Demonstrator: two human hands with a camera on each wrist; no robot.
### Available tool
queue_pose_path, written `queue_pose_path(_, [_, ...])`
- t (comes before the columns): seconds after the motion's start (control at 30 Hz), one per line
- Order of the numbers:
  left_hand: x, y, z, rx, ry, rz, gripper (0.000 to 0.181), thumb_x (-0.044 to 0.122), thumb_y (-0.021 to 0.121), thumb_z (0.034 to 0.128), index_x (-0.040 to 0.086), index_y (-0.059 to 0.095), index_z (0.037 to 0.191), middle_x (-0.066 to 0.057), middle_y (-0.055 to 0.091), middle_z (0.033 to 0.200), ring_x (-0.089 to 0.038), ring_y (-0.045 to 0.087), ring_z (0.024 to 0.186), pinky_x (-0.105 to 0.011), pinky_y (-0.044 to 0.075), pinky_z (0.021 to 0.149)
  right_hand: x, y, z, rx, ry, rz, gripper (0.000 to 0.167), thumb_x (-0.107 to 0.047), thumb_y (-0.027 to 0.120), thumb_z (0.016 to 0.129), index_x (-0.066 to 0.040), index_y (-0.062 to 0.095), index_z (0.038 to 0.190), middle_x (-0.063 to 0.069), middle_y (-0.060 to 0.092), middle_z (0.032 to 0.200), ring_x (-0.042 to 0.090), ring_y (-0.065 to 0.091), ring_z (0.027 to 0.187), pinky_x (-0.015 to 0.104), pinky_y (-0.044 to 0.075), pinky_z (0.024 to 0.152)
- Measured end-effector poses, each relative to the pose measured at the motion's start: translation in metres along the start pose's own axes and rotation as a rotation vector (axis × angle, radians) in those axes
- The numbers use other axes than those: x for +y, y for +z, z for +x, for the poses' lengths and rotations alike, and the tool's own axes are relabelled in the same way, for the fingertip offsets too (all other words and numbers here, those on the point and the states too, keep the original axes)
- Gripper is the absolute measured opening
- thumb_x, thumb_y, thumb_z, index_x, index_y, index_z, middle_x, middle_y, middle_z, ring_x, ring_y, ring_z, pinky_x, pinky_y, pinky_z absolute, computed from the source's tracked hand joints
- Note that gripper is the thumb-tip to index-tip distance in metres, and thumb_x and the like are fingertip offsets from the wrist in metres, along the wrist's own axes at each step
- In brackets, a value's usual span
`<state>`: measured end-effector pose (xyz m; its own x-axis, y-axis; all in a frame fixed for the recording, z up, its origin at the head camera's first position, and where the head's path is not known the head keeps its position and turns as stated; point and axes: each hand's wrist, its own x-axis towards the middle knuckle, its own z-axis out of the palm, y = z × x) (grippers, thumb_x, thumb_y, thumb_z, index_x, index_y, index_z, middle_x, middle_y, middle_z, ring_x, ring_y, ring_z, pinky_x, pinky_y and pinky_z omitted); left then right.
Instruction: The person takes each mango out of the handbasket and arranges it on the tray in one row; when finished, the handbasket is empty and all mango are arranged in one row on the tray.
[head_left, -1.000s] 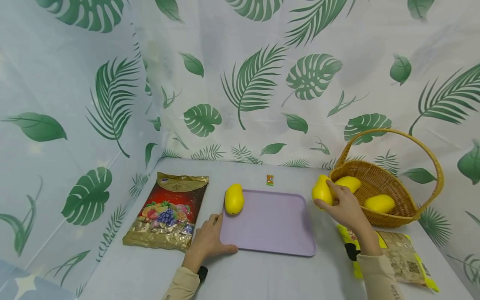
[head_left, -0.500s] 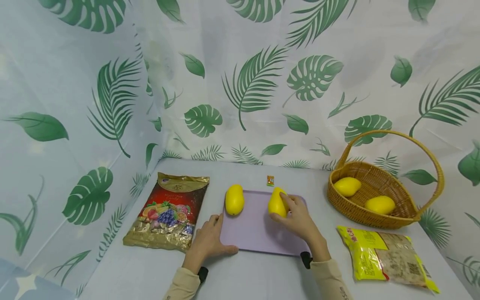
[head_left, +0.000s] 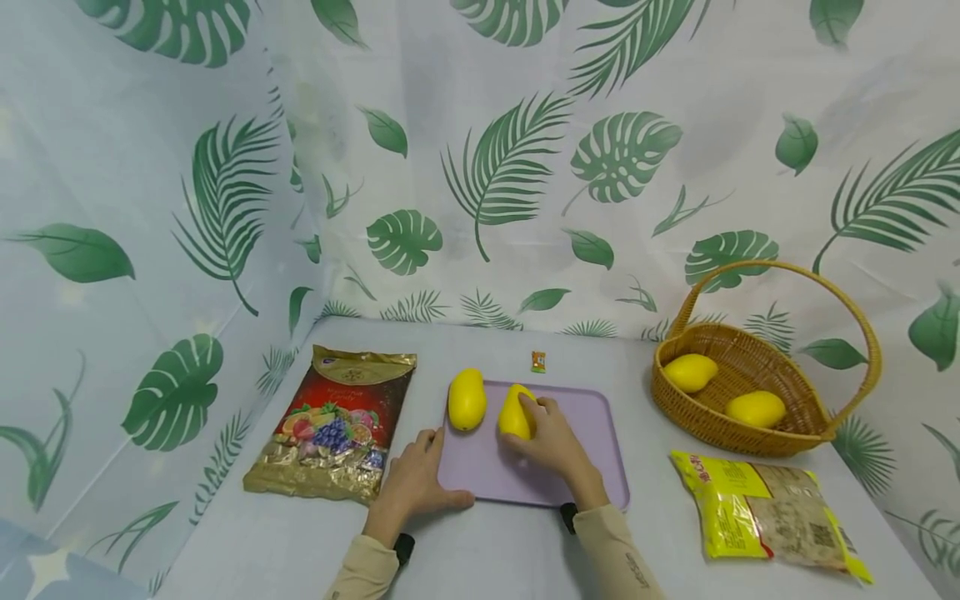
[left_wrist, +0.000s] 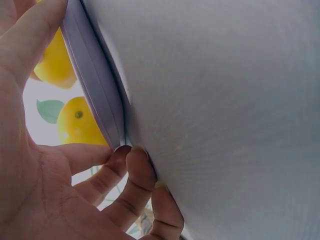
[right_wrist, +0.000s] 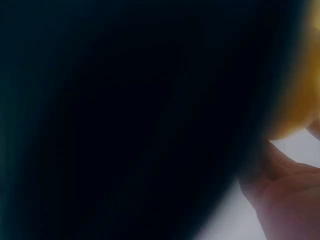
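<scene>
RIGHT HAND (head_left: pixel 553 446): our fingers clamp a yellow fruit (head_left: pixel 513 414) over the tray (head_left: pixel 588 425) | LEFT HAND (head_left: pixel 416 475): fingers apart, touching tray edge | METHOD: we should release only once fruit sits stable

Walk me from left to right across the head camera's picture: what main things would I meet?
Fruit candy bag, left hand, mango at the upper-left corner of the lilac tray, mango held by the right hand, wicker basket.
</scene>
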<state>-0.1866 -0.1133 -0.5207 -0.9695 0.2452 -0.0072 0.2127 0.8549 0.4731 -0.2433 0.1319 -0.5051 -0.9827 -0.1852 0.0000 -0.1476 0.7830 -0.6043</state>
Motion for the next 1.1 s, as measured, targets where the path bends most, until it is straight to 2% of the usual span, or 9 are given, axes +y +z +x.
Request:
queue_pose_path(0.17, [0.0,0.0,0.001,0.005,-0.006,0.01,0.121,0.065,0.085,0.0639,-0.002,0.038,0.152,-0.025,0.047,0.148,-0.044,0.057,0.122,-0.063,0.051,0.093,-0.004,0.002,0.005,-0.012,-0.002,-0.009,0.081,-0.044,0.074,0.086,-0.014,0.042,0.154,0.024,0.043,0.148,0.032,0.056,0.114,0.052,0.05,0.099])
queue_pose_path(0.4, [-0.002,-0.001,0.002,0.011,-0.006,0.005,0.122,0.066,0.084,0.0636,-0.002,0.037,0.153,-0.025,0.046,0.148,-0.044,0.057,0.122,-0.063,0.051,0.092,-0.013,-0.002,0.011,-0.076,0.018,-0.052,0.081,-0.046,0.072,0.087,-0.018,0.039,0.156,0.025,0.035,0.156,0.037,0.055,0.122,0.057,0.048,0.104])
queue_pose_path(0.53, [-0.001,-0.002,0.002,0.006,-0.01,0.011,0.121,0.067,0.084,0.0641,-0.001,0.037,0.153,-0.024,0.046,0.149,-0.044,0.057,0.122,-0.063,0.051,0.093,-0.016,-0.008,0.015,-0.112,0.016,-0.075,0.08,-0.043,0.071,0.088,-0.018,0.038,0.156,0.024,0.033,0.158,0.036,0.055,0.12,0.057,0.049,0.103])
queue_pose_path(0.73, [-0.001,-0.001,0.001,-0.002,-0.013,0.007,0.12,0.067,0.083,0.0651,-0.001,0.036,0.153,-0.025,0.045,0.149,-0.045,0.056,0.123,-0.063,0.051,0.094,-0.016,-0.013,0.023,-0.122,0.012,-0.085,0.08,-0.04,0.071,0.088,-0.015,0.038,0.156,0.028,0.03,0.159,0.044,0.05,0.132,0.063,0.044,0.108])
queue_pose_path(1.1, [0.0,0.0,0.0,-0.008,-0.005,0.006,0.119,0.065,0.084,0.0654,-0.002,0.037,0.152,-0.025,0.046,0.148,-0.045,0.057,0.122,-0.063,0.051,0.094,-0.017,-0.005,0.032,-0.132,0.0,-0.089,0.078,-0.042,0.071,0.089,-0.013,0.04,0.155,0.03,0.03,0.158,0.047,0.051,0.132,0.065,0.044,0.107])
